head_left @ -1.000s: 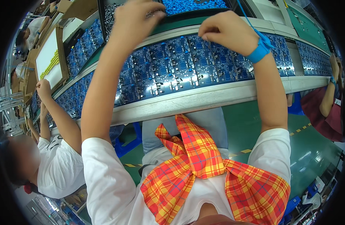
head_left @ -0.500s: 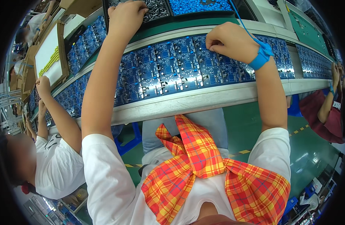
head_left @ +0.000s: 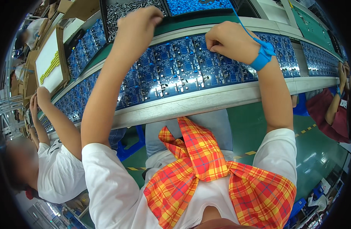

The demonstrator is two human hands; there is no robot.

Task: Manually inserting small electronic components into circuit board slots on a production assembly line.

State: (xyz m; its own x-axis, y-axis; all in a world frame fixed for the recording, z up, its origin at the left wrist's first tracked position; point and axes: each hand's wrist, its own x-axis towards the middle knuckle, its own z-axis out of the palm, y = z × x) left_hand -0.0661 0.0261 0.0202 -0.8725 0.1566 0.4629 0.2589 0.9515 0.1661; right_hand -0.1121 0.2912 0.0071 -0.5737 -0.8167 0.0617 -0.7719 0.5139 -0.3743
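Note:
A row of blue circuit boards [head_left: 179,72], dotted with small blue and silver parts, lies along the line in front of me. My left hand [head_left: 139,30] is raised over the far edge of the boards, close to the black parts tray. Its fingertips are pinched, and whatever they hold is too small to make out. Over the boards, right of the middle, hovers my right hand [head_left: 234,44] with fingers curled and thumb pressed in. Its fingertips hide anything between them. A blue wrist strap [head_left: 263,57] with a cord circles my right wrist.
Dark small parts [head_left: 117,13] and blue small parts [head_left: 198,5] fill trays beyond the line. A pale rail [head_left: 206,100] runs along the near side. Left stands a box with yellow parts [head_left: 51,68]. Co-workers sit at both sides, a nearby arm [head_left: 61,114] at left.
My left hand has come off the dark parts in the tray, moving right and slightly toward me. My right hand stays nearly in place. The co-worker's hands at left have shifted slightly.

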